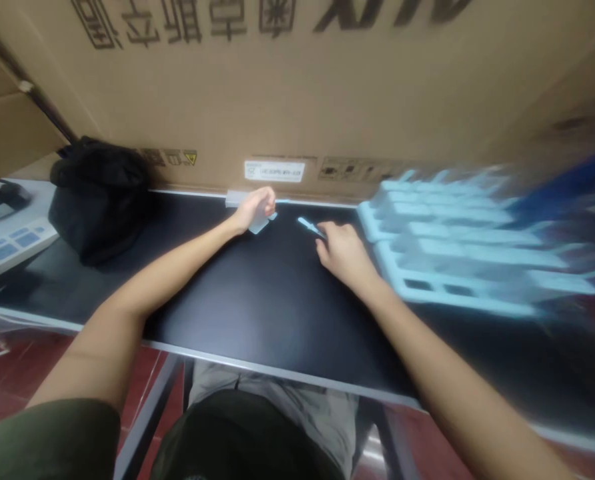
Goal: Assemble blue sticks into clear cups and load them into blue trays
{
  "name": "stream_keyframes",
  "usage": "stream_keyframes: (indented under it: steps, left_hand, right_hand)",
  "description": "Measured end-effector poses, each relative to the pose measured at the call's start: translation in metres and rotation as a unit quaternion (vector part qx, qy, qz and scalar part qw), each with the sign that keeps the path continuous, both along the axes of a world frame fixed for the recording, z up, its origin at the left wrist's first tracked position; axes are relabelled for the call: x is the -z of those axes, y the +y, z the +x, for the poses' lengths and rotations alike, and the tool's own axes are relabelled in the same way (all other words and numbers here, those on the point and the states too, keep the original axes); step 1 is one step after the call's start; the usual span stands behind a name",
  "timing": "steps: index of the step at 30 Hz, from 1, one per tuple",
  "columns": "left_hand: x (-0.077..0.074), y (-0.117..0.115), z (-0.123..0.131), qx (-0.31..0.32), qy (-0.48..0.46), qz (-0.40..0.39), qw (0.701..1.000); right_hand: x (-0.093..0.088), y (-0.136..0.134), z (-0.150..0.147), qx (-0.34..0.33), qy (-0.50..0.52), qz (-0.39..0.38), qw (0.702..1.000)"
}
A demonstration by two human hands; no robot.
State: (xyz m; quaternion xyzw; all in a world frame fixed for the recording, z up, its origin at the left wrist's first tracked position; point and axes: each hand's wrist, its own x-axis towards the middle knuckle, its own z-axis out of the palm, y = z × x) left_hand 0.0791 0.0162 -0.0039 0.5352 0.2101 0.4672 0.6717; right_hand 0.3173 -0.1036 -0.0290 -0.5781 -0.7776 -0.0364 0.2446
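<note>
My left hand [251,208] is closed over the far middle of the black table [272,300]. It grips a pale, translucent flat piece [260,225] that shows below the fingers, with a small light blue tip beside it. To its right, my right hand [345,250] has its thumb and fingers pinched on a slim light blue plastic stick [307,224], which points away to the upper left. Blur hides the finer shape of both pieces. A small whitish block [234,198] lies behind my left wrist at the table's back edge.
Light blue plastic racks [412,233] with slim pieces sticking out stand at the right, blurred. A black cloth bag [97,200] sits at the left, beside a white printed box [22,247]. A large cardboard box [257,100] walls off the back.
</note>
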Motion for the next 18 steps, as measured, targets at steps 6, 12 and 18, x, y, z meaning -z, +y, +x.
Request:
stream_keyframes:
  steps: [6,12,18]
  left_hand:
    - [-0.006,-0.006,-0.005,-0.019,-0.033,-0.058,0.998]
    - [-0.015,-0.010,-0.005,-0.053,-0.131,-0.234,0.962]
    - [-0.010,-0.017,0.014,-0.012,-0.103,-0.254,0.962]
  right_hand:
    - [-0.018,-0.006,-0.005,-0.003,0.050,-0.073,0.996]
    - [-0.036,-0.011,0.003,-0.056,0.053,-0.169,0.983]
    - [-0.042,-0.025,-0.003,-0.162,0.106,-0.069,0.979]
